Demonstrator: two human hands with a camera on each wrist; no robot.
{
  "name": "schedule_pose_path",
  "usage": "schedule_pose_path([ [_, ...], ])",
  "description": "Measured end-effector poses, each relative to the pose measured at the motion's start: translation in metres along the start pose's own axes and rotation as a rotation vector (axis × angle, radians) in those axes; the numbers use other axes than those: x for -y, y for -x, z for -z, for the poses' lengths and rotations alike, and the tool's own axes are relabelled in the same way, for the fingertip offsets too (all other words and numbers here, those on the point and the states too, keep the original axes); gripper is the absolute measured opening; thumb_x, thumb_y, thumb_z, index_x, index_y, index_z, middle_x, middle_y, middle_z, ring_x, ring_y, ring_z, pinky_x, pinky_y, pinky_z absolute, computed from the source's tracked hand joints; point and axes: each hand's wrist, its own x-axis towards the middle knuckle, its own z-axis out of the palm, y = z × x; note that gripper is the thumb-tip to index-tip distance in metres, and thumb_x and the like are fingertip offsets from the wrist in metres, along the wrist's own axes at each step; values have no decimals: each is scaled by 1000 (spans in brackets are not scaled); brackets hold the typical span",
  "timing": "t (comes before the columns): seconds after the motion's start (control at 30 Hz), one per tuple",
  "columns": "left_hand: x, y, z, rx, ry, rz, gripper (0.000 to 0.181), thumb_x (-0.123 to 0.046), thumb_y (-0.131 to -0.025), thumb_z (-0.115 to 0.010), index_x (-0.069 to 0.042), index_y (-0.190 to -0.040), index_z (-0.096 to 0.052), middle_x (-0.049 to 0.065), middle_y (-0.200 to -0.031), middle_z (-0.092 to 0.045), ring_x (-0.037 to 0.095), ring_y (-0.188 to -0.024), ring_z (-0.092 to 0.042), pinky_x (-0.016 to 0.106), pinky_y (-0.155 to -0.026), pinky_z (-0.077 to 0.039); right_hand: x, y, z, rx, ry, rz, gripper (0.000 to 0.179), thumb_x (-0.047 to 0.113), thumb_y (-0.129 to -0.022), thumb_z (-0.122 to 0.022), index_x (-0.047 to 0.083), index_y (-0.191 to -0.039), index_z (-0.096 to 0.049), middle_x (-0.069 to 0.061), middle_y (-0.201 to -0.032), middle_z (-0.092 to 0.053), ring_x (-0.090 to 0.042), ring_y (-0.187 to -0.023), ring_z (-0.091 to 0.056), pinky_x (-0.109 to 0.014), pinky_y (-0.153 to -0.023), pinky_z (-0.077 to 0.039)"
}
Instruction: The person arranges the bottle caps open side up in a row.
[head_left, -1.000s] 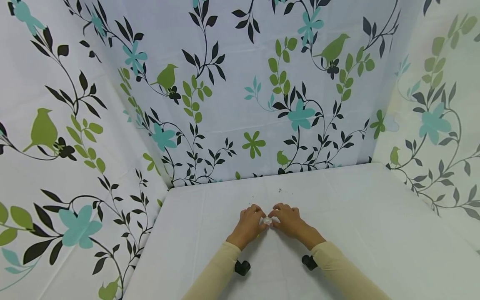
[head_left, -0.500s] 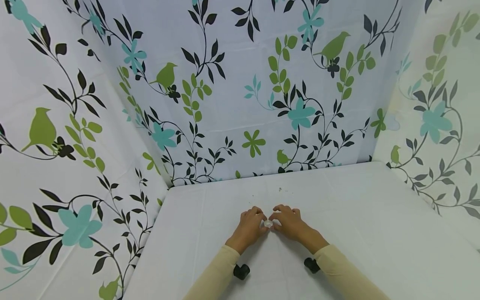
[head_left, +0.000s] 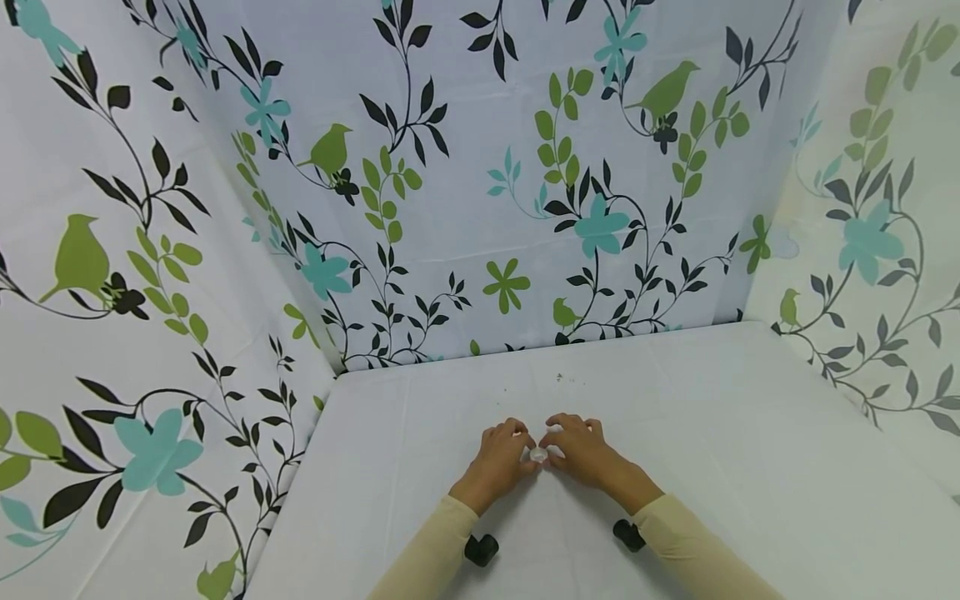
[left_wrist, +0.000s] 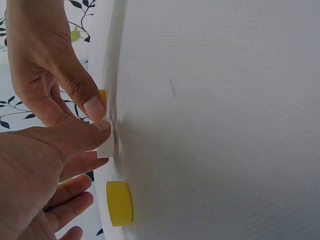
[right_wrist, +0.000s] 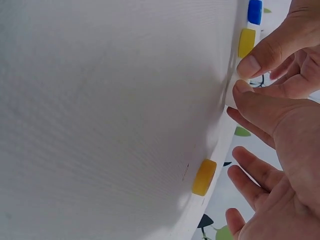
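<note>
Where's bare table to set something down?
Free: table from right hand to right curtain, and from left hand to left curtain. Crowded: round the hands, with white piece, yellow block, blue block, orange block (blocks hidden in the head view).

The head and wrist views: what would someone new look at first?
Probably the flowery bird cloth, hanging behind the white table. Next, the left grip and right grip, pinching a small white piece mid-table. In the right wrist view, a blue piece shows near the top.

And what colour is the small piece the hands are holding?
The small piece is white, showing best in the left wrist view.
</note>
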Motion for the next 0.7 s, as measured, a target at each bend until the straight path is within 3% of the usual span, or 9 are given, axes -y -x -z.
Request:
schedule_pose_path([
  [0.37,0,6,-2,-37,-54,-31,27,-34,-95,-81,-13,-112,-75,4,-123,-62,26,-120,-64,53,-108,-43,0,3,-3,-43,20,43,17,20,-93,-82,16,-109,-79,-15,-138,-63,-38,-133,-54,-69,-100,-35],
  [0.7,-2,2,12,-2,-20,-9,44,-41,-96,-79,-12,-128,-68,5,-130,-60,24,-122,-62,50,-109,-46,-12,2,15,-13,78,-2,41,28,-88,-88,14,-123,-75,-15,-143,-60,-39,-134,-54,-70,-101,-42],
])
